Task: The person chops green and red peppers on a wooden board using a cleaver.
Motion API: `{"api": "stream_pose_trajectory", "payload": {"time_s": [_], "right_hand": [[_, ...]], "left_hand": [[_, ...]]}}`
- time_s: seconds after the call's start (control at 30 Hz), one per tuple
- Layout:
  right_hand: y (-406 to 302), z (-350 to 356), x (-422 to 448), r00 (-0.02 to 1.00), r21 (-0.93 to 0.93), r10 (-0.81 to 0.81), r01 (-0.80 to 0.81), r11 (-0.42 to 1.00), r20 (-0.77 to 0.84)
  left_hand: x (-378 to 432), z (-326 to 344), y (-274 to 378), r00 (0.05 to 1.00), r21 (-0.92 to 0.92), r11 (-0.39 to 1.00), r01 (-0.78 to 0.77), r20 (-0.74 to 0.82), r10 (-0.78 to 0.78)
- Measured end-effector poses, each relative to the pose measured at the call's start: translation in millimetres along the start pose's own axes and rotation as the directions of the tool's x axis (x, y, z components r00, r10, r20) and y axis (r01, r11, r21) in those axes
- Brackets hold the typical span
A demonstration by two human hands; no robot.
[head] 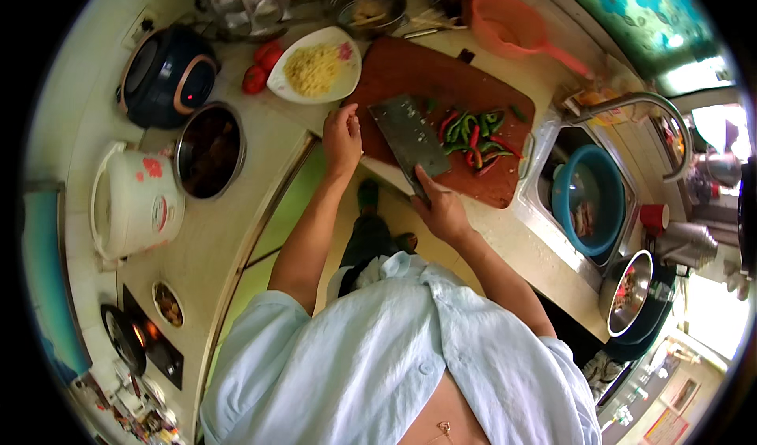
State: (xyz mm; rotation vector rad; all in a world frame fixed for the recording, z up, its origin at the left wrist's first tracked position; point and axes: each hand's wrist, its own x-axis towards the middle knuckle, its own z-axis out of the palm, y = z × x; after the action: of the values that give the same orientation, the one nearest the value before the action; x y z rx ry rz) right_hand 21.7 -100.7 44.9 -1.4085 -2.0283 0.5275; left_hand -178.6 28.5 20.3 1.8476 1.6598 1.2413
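Note:
My right hand [445,211] grips the handle of a broad cleaver [410,134]. Its wide blade lies over the brown cutting board [390,66], with small pale bits stuck on the metal. Just right of the blade is a heap of cut green and red chili peppers [473,134]. A few green pieces lie apart from the heap, near the board's far side. My left hand [343,140] is at the board's left edge, fingers curled together, with no object showing in it. Beyond that hand, a white dish [282,90] holds chopped pale yellow bits [313,69].
Red tomatoes [255,79] sit beside the dish. On the left are a dark rice cooker [168,78], a steel pot [241,149] and a lit burner [152,330]. A blue basin [615,179] stands in the sink [535,190], below a curved faucet [656,99]. An orange strainer [508,25] lies behind the board.

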Motion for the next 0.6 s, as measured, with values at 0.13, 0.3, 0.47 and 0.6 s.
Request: {"api": "stream_pose_trajectory", "payload": {"time_s": [0.13,0.3,0.47,0.6], "right_hand": [[-37.6,-71.5,2.0,0.783,0.512,0.455,-0.622,0.593,0.425],[9.3,-127.1,-25.0,0.782,0.68,0.571,-0.562,0.472,0.25],[62.4,-156.1,-27.0,0.719,0.769,0.676,-0.521,0.37,0.161],[82.4,-140.5,-26.4,0.706,0.725,0.705,-0.521,0.45,0.07]], "left_hand": [[11.5,34.4,11.4,0.964,0.15,0.957,-0.247,0.139,0.227],[25.9,62.1,46.3,0.916,0.02,0.997,0.071,0.395,-0.073],[24.8,95.6,45.5,0.958,0.113,0.983,-0.144,0.266,0.11],[11.5,111.8,53.9,0.946,0.051,0.976,-0.211,0.263,0.191]]}}
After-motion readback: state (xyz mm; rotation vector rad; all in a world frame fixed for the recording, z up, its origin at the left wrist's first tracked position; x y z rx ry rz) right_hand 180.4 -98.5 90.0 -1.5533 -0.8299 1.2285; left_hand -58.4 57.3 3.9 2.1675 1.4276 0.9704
